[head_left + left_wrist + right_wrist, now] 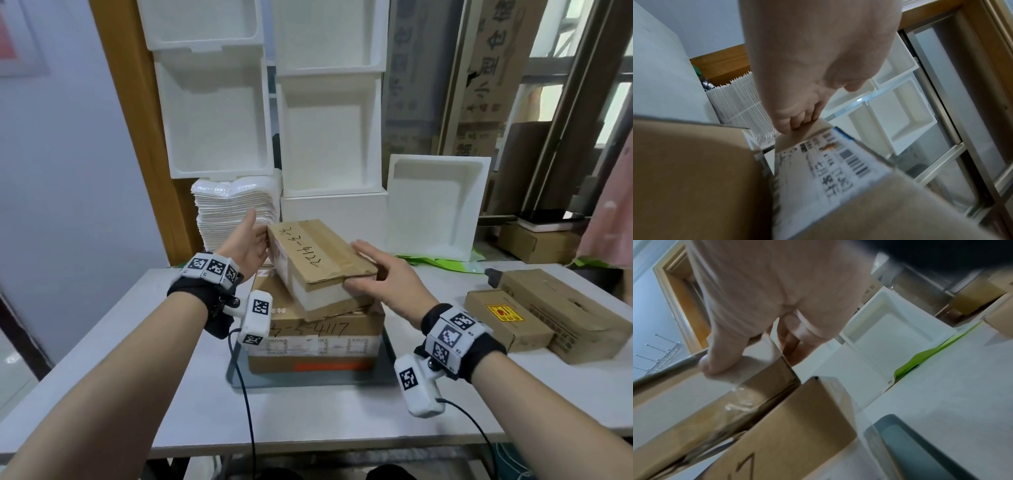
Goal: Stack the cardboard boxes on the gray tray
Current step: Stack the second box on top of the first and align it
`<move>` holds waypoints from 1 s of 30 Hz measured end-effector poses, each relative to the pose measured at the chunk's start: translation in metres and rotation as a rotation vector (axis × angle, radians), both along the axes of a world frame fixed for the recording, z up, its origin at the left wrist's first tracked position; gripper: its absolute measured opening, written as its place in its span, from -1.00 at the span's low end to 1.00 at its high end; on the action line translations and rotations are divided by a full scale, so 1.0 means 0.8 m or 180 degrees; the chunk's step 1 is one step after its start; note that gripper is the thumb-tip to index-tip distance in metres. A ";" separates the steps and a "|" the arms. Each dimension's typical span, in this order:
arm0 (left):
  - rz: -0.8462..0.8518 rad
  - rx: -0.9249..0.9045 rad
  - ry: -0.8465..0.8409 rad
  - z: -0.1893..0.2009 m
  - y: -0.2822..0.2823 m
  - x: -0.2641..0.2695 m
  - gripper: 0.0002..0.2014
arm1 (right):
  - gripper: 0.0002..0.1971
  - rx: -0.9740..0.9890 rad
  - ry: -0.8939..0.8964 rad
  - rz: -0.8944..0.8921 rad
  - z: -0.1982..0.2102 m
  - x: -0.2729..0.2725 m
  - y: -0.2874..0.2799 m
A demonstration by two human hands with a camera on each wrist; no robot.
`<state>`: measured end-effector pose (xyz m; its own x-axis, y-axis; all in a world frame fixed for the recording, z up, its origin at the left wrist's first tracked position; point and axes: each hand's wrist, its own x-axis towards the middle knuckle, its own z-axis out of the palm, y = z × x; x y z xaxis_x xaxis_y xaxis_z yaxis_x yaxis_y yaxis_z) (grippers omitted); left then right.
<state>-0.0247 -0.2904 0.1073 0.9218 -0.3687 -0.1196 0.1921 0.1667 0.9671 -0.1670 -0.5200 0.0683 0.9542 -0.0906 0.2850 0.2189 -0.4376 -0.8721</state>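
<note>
A small taped cardboard box point(315, 253) with handwriting on top hangs tilted over a larger cardboard box point(325, 339), its near end low and close to that box's top. The larger box stands on the gray tray point(236, 373). My left hand point(258, 229) grips the small box's far left end, fingers curled at its edge point(793, 123) above the shipping label point(828, 178). My right hand point(363, 270) pinches the near right corner, fingers on top and thumb point(715, 363) on the side. The right wrist view shows both boxes point(797, 434) and the tray's rim point(906, 438).
Two more cardboard boxes point(507, 318) point(579, 308) lie on the white table at the right. White foam boxes point(329, 137) point(431, 205) and a stack of white bags point(233, 209) stand behind the tray. The table's front edge is near my forearms.
</note>
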 end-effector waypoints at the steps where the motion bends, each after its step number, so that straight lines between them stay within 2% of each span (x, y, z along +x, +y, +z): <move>1: 0.0010 -0.0076 0.0013 0.002 0.005 0.001 -0.25 | -0.15 0.0104 -0.0030 -0.0060 0.001 0.002 -0.005; 8: -0.0133 -0.0205 0.0069 0.005 0.039 -0.012 -0.24 | -0.29 0.0429 -0.0169 -0.0244 0.002 0.019 -0.018; 16: -0.0251 0.0065 0.0201 -0.012 0.078 -0.020 -0.16 | -0.28 0.0054 -0.0010 -0.0405 -0.005 0.023 -0.026; 22: -0.0022 0.0073 0.0147 -0.015 0.078 -0.011 -0.11 | -0.29 0.0480 0.0016 -0.0795 -0.011 0.016 -0.023; 26: -0.0044 0.0028 0.0126 -0.017 0.062 0.000 -0.07 | -0.14 0.1035 0.0174 -0.0820 -0.005 0.028 -0.009; 29: -0.0051 0.0058 0.0145 -0.016 0.051 0.009 -0.05 | 0.14 0.1428 0.0385 -0.0743 0.002 0.036 0.004; 30: -0.0055 0.0103 0.0140 -0.016 0.048 0.010 -0.06 | 0.17 0.1464 0.0421 -0.0715 0.003 0.038 0.007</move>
